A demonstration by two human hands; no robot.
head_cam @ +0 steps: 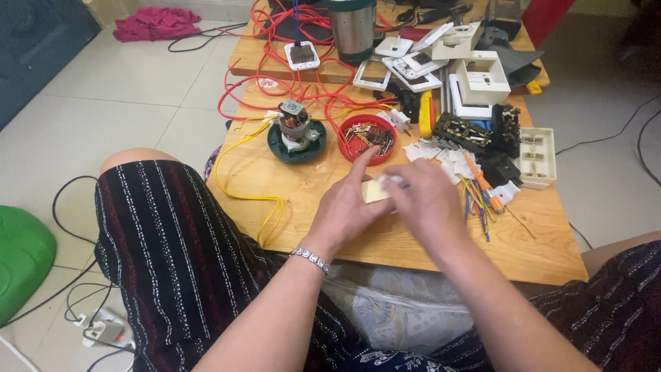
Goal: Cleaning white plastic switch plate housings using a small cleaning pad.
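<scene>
Two hands close on a small cream part above a low wooden worktop.

Both forearms reach forward from the lap and meet over the worktop [413, 251]. The left hand [348, 207], bracelet at its wrist, is half curled, its forefinger stretched up and away, its thumb against the cream part [375, 191]. The right hand [427, 200] arches palm down over the part's right end, fingers bent onto it; how tightly it grips is hidden. The part shows as a flat pale piece between the hands, long axis roughly left to right. Just beyond lies a red bowl [368, 138] of small metal bits, with a motor [296, 127] on a green base to its left. Farther off are red wires [275, 41] and white switch plates [413, 65].
</scene>
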